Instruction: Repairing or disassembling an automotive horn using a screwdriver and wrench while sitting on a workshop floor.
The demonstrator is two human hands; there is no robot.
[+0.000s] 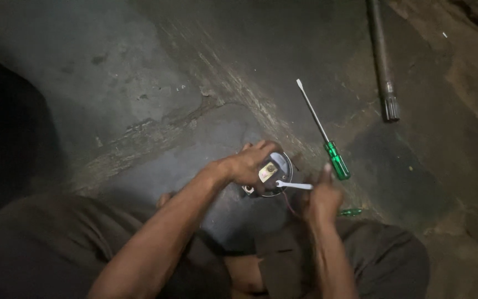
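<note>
The person sat low on a rough concrete floor (139, 83), knees bent, with both forearms reaching forward between the legs. The left hand (250, 163) was curled closed over the top and near side of a small round metal part (276, 173), fingers wrapped over its rim, holding it just above the floor in front of the knees. A brass-coloured tab showed on the part's face, and a thin reddish wire (289, 204) trailed from its underside toward the lap.

The right hand (323, 196) was closed around the handle end of a small silver spanner (294, 185), thumb up; the spanner's head touched the part's lower edge.

Just beyond the right hand lay a long screwdriver (322, 133) with a green handle, its blade pointing away up the floor, apart from the part. A second green handle (351, 212) peeked out beside the right wrist. Well off at the upper right lay a dark metal shaft (384, 66). The floor to the left of the hands was bare, cracked and shadowed.
</note>
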